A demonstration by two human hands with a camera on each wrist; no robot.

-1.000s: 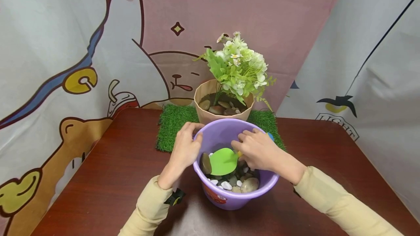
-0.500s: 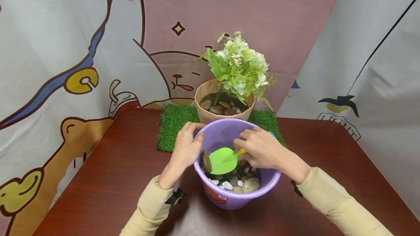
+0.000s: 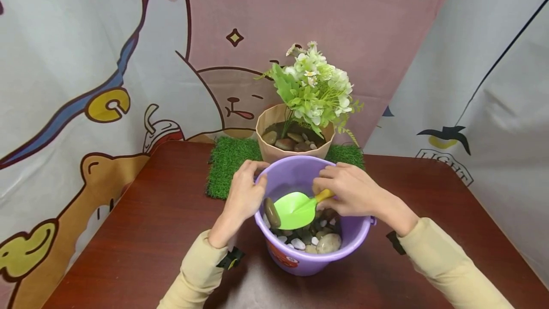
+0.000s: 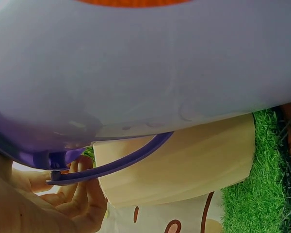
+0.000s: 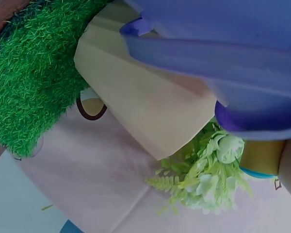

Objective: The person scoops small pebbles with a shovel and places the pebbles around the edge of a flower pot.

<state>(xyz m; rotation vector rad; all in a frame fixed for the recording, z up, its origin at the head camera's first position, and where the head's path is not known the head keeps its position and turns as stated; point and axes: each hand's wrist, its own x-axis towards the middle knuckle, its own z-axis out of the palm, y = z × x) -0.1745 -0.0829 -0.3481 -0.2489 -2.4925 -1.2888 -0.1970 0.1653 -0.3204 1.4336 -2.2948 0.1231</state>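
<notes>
The right hand [image 3: 353, 190] has shifted slightly toward 3 o'clock, its fingers curled round the scoop [image 3: 296, 213], so more of the yellow handle [image 3: 324, 195] shows. The scoop is inside the bucket [image 3: 296, 170], its blade toward 9 o'clock, edge against the brown stone [image 3: 271, 213]. That stone now leans more, which suggests the blade is working on it; whether it bears weight I cannot tell. The left hand [image 3: 246, 194] grips the rim near 10 o'clock.

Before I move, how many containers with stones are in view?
2: the purple bucket in front, with the green scoop blade inside, and the beige pot behind it. Small ones behind them could be hidden.
</notes>
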